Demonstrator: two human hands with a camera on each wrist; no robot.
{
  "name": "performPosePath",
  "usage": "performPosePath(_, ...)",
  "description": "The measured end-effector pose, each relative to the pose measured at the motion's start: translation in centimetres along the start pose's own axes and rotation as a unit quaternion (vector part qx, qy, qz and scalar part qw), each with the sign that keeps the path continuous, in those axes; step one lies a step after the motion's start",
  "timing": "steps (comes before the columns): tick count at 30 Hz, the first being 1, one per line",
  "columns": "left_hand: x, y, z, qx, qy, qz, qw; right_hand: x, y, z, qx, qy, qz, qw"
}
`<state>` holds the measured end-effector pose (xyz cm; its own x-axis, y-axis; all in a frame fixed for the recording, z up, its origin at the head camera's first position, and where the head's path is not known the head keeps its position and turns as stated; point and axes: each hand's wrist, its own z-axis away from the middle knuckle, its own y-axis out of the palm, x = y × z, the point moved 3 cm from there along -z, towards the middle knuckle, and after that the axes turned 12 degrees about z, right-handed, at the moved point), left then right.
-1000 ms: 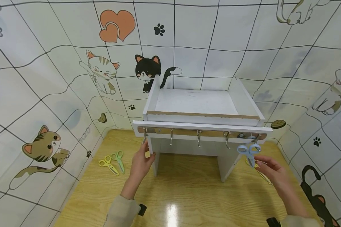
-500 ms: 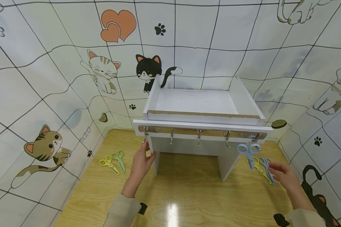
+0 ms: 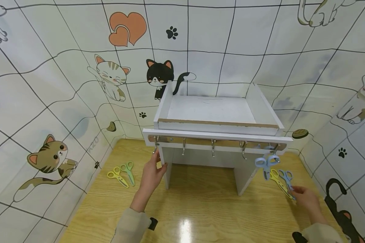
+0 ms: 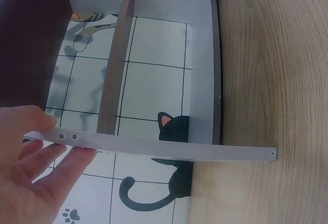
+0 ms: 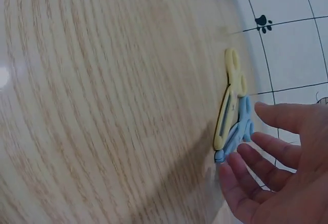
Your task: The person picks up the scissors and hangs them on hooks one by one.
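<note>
My left hand (image 3: 151, 175) holds the side panel of a small white shelf unit (image 4: 169, 148), thumb on one face and fingers on the other. Along the unit's front runs a metal hook rail (image 3: 197, 141). From its rightmost hook hangs a pair of blue scissors (image 3: 267, 163). On the table at right lie yellow scissors (image 5: 228, 103) and another pair of blue scissors (image 5: 241, 124), side by side and touching. My right hand (image 3: 305, 199) is right at that blue pair, its thumb apart from the loosely bent fingers (image 5: 261, 165). Whether the fingertips touch it, I cannot tell.
Left of the shelf, yellow scissors (image 3: 118, 177) and green scissors (image 3: 128, 172) lie on the wooden table (image 3: 207, 212). A cat-patterned sheet (image 3: 219, 30) encloses the back and sides. The shelf's legs stand in the table's middle.
My right hand has moved right and down from beside the hanging blue scissors to the pair on the table. Those scissors hang slightly differently. My left hand has kept its hold on the shelf.
</note>
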<state>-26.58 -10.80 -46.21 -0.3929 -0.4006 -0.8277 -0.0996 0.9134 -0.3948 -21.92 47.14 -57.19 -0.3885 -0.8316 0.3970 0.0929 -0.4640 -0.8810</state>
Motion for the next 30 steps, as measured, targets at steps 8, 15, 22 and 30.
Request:
performPosePath(8, 0.1, -0.1, -0.2, -0.001, 0.005, -0.001, 1.0, -0.6, 1.4, -1.1, 0.026, 0.004, 0.032, 0.9991)
performPosePath(15, 0.2, -0.1, -0.1, 0.001, -0.015, -0.002, 0.9999, -0.7, 2.0, -1.1, 0.001, 0.043, 0.065, 0.9969)
performPosePath(22, 0.2, -0.1, -0.1, -0.001, -0.012, -0.009, 0.9999, -0.7, 2.0, -0.6, -0.016, 0.036, 0.076, 0.9963)
performPosePath(30, 0.2, 0.0, -0.1, -0.003, -0.005, -0.003, 1.0, -0.6, 2.0, -0.7, -0.042, 0.015, 0.087, 0.9952)
